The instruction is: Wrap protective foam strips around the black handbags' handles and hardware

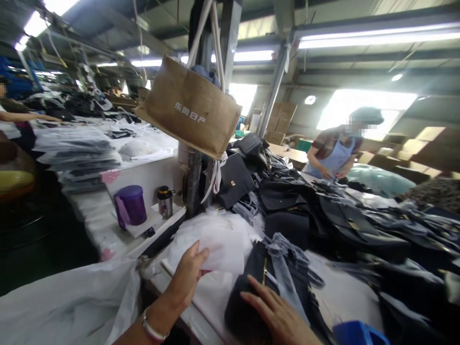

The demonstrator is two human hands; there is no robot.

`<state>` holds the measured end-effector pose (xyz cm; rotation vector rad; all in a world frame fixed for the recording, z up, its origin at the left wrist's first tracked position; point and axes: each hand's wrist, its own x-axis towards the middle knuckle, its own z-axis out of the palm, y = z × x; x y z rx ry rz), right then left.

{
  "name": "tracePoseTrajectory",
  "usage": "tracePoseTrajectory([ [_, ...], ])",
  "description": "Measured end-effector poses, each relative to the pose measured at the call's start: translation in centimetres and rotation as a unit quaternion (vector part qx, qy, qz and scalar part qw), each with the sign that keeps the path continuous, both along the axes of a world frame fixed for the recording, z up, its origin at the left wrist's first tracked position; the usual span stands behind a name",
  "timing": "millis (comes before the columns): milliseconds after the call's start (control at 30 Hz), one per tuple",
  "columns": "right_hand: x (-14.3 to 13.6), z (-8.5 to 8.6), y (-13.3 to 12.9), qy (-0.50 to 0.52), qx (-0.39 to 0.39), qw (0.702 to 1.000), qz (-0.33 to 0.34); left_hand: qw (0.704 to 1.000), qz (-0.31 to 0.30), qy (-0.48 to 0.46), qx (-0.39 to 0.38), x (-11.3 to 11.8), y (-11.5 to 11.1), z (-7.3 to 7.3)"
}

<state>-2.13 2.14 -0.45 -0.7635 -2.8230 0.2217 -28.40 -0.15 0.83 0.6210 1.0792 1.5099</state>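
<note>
Left hand (190,270), partly hidden, pinches a white sheet (228,251); right hand (276,309) lies spread on a black bag (254,261)

1 cam | head-mtd, wearer's POV | faces fwd+dn | nr fingers (263,290)

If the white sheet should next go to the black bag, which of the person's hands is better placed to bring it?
Probably the left hand: it holds the white sheet near the black bag. The right hand is spread over the bag, seemingly better for steadying it.
</note>
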Motion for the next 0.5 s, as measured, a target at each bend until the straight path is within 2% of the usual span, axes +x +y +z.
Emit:
tracePoseTrajectory([
  [133, -0.6, -3.7, 1.7, 0.031, 0.170, 0.985, 0.029, 0.997, -0.033, -0.067, 0.025, 1.5, 1.4, -0.6],
  [200, -1.3, -4.1, 1.9, 0.063, 0.187, 0.980, 0.028, 0.995, -0.044, -0.089, 0.030, 2.3, 2.3, -0.9],
  [267, -1.9, -3.5, 1.9, 0.096, 0.146, 0.985, 0.003, 0.992, -0.061, -0.103, 0.033, 3.0, 3.2, -1.1],
  [367, -2.7, -1.6, 2.0, 0.153, 0.045, 0.983, -0.086, 0.989, -0.090, -0.112, 0.039, 4.1, 4.4, -1.1],
  [433, -3.2, -0.3, 2.4, 0.208, -0.024, 0.966, -0.149, 0.987, -0.107, -0.116, 0.045, 4.8, 4.9, -0.9],
  [500, -3.5, 0.6, 3.1, 0.265, -0.096, 0.937, -0.205, 0.983, -0.124, -0.124, 0.050, 5.5, 5.1, -0.8],
])
